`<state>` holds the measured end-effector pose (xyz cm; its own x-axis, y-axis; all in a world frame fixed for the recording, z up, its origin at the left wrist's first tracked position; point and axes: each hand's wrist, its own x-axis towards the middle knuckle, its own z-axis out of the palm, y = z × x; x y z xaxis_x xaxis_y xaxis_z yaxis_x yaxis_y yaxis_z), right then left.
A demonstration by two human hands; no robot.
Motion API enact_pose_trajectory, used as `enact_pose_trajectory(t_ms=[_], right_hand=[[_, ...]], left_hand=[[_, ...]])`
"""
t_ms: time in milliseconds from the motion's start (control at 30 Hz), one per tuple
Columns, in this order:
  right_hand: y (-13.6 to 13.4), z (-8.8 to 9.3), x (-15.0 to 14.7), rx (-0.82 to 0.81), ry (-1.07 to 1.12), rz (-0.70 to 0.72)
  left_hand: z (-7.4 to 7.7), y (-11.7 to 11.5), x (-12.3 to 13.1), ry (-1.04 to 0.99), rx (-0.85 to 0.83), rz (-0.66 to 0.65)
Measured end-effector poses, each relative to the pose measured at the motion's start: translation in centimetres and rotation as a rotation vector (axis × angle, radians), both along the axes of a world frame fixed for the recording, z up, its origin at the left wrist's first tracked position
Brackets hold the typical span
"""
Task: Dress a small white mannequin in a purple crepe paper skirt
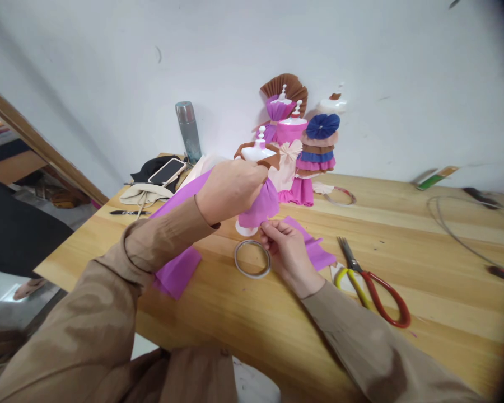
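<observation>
A small white dress-form mannequin (257,151) stands upright on the table in front of me, with brown paper around its shoulders. Purple crepe paper (260,207) hangs gathered below like a skirt. My left hand (232,189) is closed at the form's waist, gripping the gathered top of this paper; its fingertips are partly hidden. Lower down, my right hand (286,249) pinches the skirt's bottom edge between thumb and finger. Just left of that hand lies a roll of tape (252,273). A long purple strip (178,271) runs beneath my left forearm.
Red-and-yellow-handled scissors (361,274) lie to the right beside a purple paper piece (315,246). Several dressed mannequins (292,131) stand against the wall. A flask (188,133), a phone (167,170) and a pen (130,212) are at left. A wire (453,235) curls at right.
</observation>
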<state>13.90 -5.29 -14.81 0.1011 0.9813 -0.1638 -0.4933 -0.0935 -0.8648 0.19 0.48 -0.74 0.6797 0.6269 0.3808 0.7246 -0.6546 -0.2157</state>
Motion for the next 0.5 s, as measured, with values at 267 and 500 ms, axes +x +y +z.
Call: enact_pose_trajectory(t_ms=[267, 500], right_hand=[[-0.02, -0.05, -0.02, 0.002, 0.012, -0.001], [-0.04, -0.03, 0.05, 0.012, 0.002, 0.005]], left_hand=[[0.06, -0.06, 0.07, 0.003, 0.010, 0.015], [0.00, 0.03, 0.07, 0.007, -0.011, 0.036]])
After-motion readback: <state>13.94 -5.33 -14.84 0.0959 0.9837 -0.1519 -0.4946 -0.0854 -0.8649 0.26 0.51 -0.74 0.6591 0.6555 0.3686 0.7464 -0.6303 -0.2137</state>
